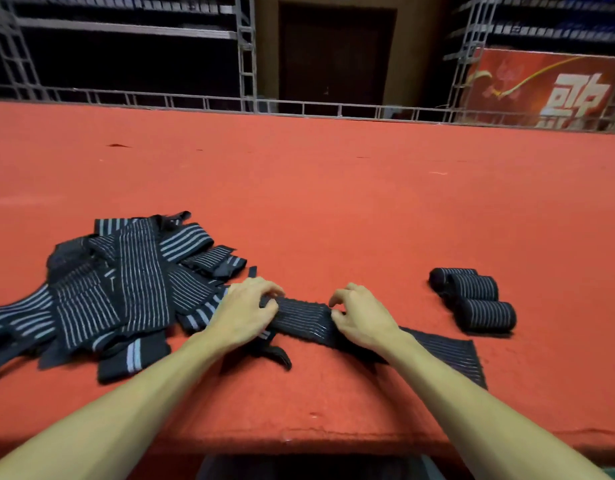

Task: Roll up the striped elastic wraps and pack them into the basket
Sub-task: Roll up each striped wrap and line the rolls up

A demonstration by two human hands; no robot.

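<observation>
wrap: The wrap [302, 318], black with thin pale stripes, lies across the near tabletop between the two hands. Its middle is bunched into a raised fold or partial roll; which of the two cannot be told.
wrap tail: It lies flat and runs right and toward the near edge, passing under the right forearm.
left grip: The left hand [243, 315] is palm down, with its fingers curled over the wrap's left end and holding it.
right grip: The right hand [363, 323] is palm down, with its fingers bent and thumb and fingertips pinching the wrap's right part.
tab: A short black tab [278, 358] sticks out below the left hand. Which strip it belongs to cannot be told.
rolls: Three finished rolls [474, 287] lie side by side and touching, on the tabletop to the right and well apart from the hands.
pile: A loose pile [126, 289] of unrolled striped strips overlaps on the left, and its edge reaches the left hand.
tabletop: The tabletop [333, 188] has a red felt-like cover.
background: Beyond the far edge are a metal truss [247, 46], a dark door [333, 53] and, at right, a red banner [548, 91].
</observation>
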